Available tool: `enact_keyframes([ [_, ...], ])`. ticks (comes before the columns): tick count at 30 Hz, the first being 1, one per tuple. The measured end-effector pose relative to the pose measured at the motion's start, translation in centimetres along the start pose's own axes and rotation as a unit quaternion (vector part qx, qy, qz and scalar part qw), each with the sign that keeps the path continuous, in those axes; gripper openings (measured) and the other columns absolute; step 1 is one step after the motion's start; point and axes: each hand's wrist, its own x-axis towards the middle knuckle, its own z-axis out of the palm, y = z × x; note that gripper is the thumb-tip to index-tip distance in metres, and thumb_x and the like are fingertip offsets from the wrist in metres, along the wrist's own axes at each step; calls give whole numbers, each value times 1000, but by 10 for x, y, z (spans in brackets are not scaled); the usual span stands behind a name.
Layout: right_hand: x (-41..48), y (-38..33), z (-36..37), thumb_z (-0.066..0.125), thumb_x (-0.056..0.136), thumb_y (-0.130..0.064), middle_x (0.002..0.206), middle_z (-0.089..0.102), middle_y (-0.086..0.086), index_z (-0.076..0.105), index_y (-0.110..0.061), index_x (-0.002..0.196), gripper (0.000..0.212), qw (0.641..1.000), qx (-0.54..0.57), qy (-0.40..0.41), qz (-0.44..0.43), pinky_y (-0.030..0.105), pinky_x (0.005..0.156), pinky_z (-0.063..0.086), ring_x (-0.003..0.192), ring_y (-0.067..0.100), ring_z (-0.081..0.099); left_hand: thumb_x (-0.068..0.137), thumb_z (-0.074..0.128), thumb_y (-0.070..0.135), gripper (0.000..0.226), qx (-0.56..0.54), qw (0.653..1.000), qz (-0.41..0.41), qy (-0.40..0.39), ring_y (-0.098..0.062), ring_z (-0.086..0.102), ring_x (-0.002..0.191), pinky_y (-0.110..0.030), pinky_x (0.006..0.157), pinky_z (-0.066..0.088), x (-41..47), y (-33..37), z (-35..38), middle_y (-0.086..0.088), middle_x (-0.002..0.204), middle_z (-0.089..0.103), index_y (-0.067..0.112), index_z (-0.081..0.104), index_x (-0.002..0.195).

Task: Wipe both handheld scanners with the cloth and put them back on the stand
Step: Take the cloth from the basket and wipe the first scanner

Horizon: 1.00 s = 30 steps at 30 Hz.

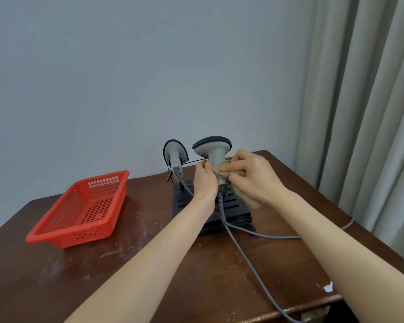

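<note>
Left hand (204,180) curls its fingers round the handle of a grey plastic handheld scanner with a black-rimmed head (214,148), holding it upright above the black slotted metal stand (184,202). Right hand (252,176) pinches a crumpled tan cloth (246,198) against that handle, with the loose end hanging below. A second grey handheld scanner (174,152) sits hooked on the stand's left side. Grey cables (250,264) trail across the dark brown wooden table (126,264). A red perforated plastic basket (75,241) lies well to the left of the stand.
</note>
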Motion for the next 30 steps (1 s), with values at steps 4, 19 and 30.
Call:
enact_keyframes([
  [4,5,1,-5,56,81,-15,80,52,-13,75,-34,91,28,999,-39,4,-2,28,71,47,74,13,55,103,28,29,35,8,1000,9,-10,-22,59,102,-40,93,50,-3,-2,2,-8,113,61,14,47,128],
  [19,-2,-6,-4,62,76,-10,82,62,-6,75,-35,83,29,999,45,-7,9,33,78,50,79,14,61,101,28,28,25,-5,1000,-15,-6,-17,47,77,-32,70,42,5,4,-3,-5,85,51,13,45,90],
  [30,-2,-7,-4,59,78,-6,81,61,-7,76,-28,92,31,995,84,-12,43,22,78,46,83,8,59,101,29,30,38,-24,998,-54,-8,-28,58,91,-37,78,48,4,2,-4,-17,108,61,7,53,116],
])
